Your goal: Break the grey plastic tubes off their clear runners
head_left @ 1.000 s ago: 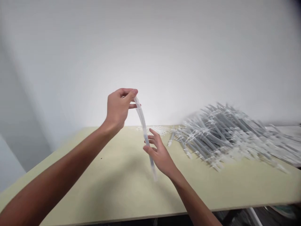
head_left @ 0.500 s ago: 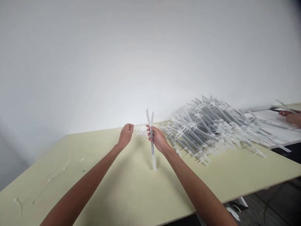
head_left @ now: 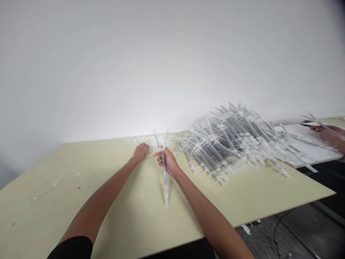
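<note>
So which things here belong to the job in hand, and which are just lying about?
Seemingly in the job:
Grey forked plastic tube, in the right hand
Thin white plastic strips, by the left hand
Big pile of similar grey tubes

Seemingly just lying about:
Stray white strand, table's left side
Small black speck nearby
Thin dark cable and white scraps, floor

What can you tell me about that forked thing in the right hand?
The forked tube looks like smooth, slightly shiny plastic, grey along its stem. Two slim, paler arms spread in a V at the top, and the lower end is whitish and translucent. It stands close to upright, with the right hand wrapped around it just below the fork. Whether its lower end touches the table I cannot tell.
</note>
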Motion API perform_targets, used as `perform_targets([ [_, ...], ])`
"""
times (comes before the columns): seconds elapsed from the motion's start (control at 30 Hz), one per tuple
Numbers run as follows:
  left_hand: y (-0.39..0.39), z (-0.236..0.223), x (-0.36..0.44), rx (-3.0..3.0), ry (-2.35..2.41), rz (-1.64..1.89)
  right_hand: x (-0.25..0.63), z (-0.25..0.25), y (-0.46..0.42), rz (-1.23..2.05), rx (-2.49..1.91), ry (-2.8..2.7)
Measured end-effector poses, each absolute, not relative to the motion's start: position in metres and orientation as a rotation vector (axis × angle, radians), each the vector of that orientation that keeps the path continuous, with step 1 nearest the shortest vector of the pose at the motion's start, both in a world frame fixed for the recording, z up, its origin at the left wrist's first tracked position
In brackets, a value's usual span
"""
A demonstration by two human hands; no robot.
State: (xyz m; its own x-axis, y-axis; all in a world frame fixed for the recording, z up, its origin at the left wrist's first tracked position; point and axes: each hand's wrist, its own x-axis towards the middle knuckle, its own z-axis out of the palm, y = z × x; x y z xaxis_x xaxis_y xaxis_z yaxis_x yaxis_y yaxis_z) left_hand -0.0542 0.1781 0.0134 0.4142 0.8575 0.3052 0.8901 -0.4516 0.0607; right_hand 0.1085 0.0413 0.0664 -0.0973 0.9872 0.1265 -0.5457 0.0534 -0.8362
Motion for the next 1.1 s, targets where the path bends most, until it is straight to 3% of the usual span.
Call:
perform_targets([
  [0.3, 0.14, 0.018, -0.062, -2.385, -1.752, -0.632, 0.112, 0.064, 0.039, 1.509, -0.648, -0.807],
  [0.47, 0.089, 0.027, -0.062, -2.492, -2.053, -1.143, 0.11, 0.063, 0.038, 1.517, -0.679, -0.795],
  [0.6, 0.049, 0.037, -0.058, -2.707, -1.896, -1.414, 0.109, 0.057, 0.037, 1.577, -0.699, -0.854],
  [0.8, 0.024, 0.049, -0.059, -2.934, -1.565, -1.33, 0.105, 0.052, 0.032, 1.703, -0.732, -0.982],
  [1.1, 0.018, 0.061, -0.063, -2.995, -1.478, -1.334, 0.103, 0.052, 0.031, 1.891, -0.663, -0.992],
])
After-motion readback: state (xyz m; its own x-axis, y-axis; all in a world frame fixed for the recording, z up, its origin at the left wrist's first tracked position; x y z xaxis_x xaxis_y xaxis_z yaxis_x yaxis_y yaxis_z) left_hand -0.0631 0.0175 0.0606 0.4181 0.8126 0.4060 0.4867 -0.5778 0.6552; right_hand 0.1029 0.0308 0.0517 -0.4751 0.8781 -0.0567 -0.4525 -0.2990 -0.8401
